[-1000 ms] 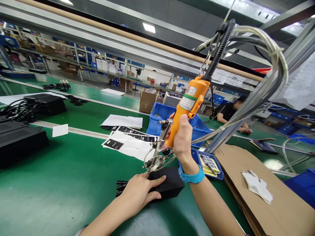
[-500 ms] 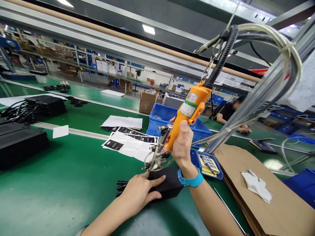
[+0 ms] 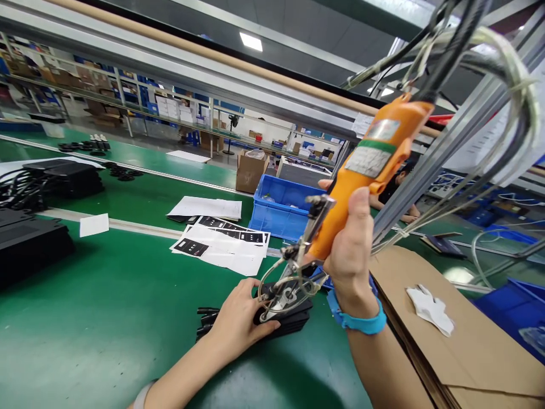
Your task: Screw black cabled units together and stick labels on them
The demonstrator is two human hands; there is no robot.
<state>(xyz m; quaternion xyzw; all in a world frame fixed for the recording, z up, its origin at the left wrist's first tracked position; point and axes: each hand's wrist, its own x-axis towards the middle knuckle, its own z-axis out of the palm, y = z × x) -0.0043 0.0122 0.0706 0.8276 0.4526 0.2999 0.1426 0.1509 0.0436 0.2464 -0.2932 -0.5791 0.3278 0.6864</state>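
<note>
My right hand point(image 3: 351, 250) is wrapped round an orange electric screwdriver point(image 3: 361, 176), which hangs from a hook with a black cable. Metal fittings and clear thin tubes surround its lower end. That tip stands over a black ribbed box point(image 3: 293, 321) on the green bench; whether it touches the box is hard to see. My left hand point(image 3: 240, 312) grips the near left side of the box, thumb along the front and fingers partly hidden behind it. Short black connectors point(image 3: 206, 321) stick out at the box's left end. A blue wrist strap point(image 3: 357, 318) circles my right wrist.
Printed label sheets point(image 3: 221, 244) lie behind the box, beside a blue bin point(image 3: 279, 213). Black boxes with cables point(image 3: 63, 182) stand at the left. Cardboard sheets point(image 3: 468, 329) carry a white glove point(image 3: 430, 309) at the right. A metal post point(image 3: 430, 165) rises there; a person sits beyond it.
The screwdriver has come nearer and to the right, its tip now lower over the box's top. My left hand's index finger no longer stretches across the box's top.
</note>
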